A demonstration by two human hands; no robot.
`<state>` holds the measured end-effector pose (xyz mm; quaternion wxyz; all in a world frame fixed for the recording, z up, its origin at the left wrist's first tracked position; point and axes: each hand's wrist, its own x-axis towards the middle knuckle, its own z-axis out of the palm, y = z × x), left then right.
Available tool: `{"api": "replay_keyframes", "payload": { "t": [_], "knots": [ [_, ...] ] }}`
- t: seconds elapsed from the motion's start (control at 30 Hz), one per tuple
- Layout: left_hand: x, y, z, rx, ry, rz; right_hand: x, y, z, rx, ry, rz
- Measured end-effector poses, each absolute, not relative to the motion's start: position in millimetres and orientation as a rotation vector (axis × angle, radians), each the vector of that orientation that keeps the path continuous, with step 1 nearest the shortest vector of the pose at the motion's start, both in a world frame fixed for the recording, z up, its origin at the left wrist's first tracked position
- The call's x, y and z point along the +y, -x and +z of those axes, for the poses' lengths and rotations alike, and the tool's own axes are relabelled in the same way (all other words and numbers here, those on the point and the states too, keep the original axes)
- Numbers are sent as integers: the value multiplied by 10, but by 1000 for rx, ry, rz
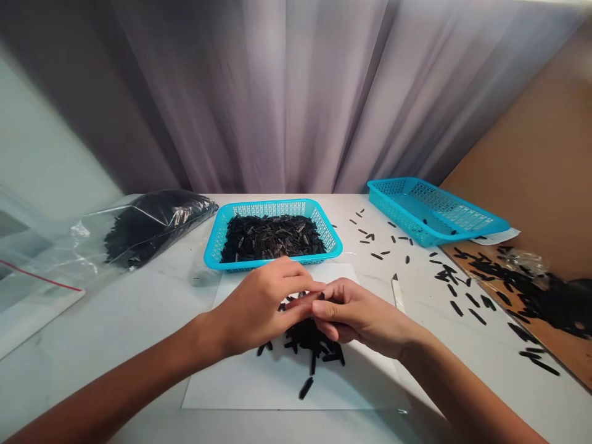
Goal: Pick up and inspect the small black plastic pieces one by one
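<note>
My left hand (259, 302) and my right hand (354, 308) meet fingertip to fingertip above a white sheet (231, 382). A small black strip (322, 296) shows at the right thumb and forefinger, which are pinched on it. My left fingers and thumb close in toward the same spot, and whatever lies between them is hidden. Under the hands is a heap of short black strips (308, 336), partly covered by my fingers. One loose black strip (306, 388) lies apart on the sheet, nearer to me.
Behind the hands stands a blue basket (272, 266) filled with black strips. Another blue basket (407, 231) sits at back right, near scattered strips (456, 308) and a dark pile (564, 305). A clear bag of black pieces (148, 225) lies left. A slim white tool (398, 295) rests beside the sheet.
</note>
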<state>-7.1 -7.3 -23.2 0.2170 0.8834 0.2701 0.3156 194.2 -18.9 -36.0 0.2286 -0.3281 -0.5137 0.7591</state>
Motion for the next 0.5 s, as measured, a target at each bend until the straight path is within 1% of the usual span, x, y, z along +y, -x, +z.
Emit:
{"api": "replay_keyframes", "payload": {
  "t": [0.07, 0.23, 0.37, 0.5],
  "knots": [
    [-65, 78, -239, 704, -2448, 869, -201, -1951, -353, -1425, 891, 2137],
    [-72, 79, -272, 728, -2484, 998, -175, -1985, -351, -1382, 928, 2128],
    [-55, 76, -258, 860, -2453, 1167, -155, -1978, -325, -1292, 1005, 1939],
    [-28, 69, -254, 948, -2425, 1219, -148, -1954, -311, -1232, 1070, 1758]
  ]
}}
